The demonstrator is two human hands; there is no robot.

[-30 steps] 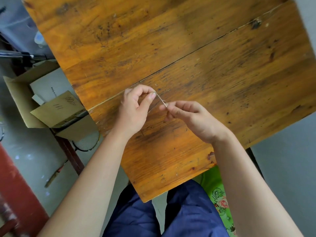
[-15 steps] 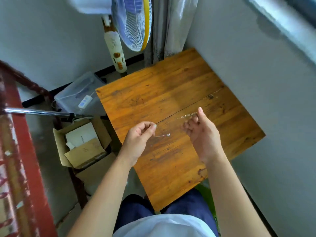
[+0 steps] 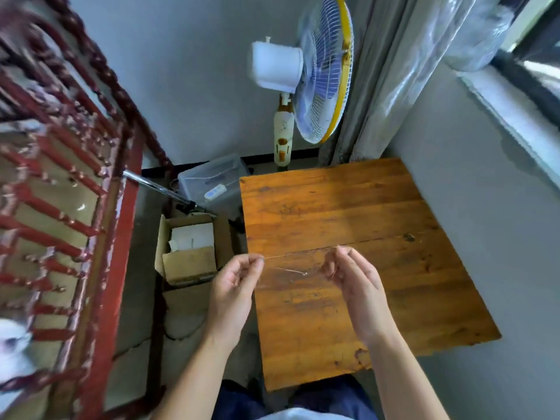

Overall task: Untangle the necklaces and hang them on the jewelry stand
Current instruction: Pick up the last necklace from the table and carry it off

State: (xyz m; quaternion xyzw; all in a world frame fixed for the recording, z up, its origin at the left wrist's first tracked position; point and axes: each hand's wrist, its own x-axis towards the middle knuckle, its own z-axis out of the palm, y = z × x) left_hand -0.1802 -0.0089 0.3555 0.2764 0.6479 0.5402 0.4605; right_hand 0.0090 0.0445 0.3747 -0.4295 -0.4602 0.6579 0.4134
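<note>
A very thin silver necklace chain [image 3: 291, 270] is stretched in the air between my two hands, above the wooden table [image 3: 348, 213]. My left hand [image 3: 235, 291] pinches one end between thumb and fingertips at the table's left edge. My right hand [image 3: 354, 280] pinches the other end, palm turned toward me, over the middle of the table. A slack strand with a small bright bit droops between the hands. No jewelry stand is in view.
An open cardboard box [image 3: 189, 247] with papers sits on the floor left of the table, with a clear plastic bin [image 3: 212, 183] behind it. A standing fan [image 3: 306, 86] and a curtain [image 3: 394, 71] are at the back. A red carved wooden frame [image 3: 69, 192] fills the left.
The view has pulled back and swung left, taking in the room. My hands, close together a second ago, have drawn apart and stretched the chain out.
</note>
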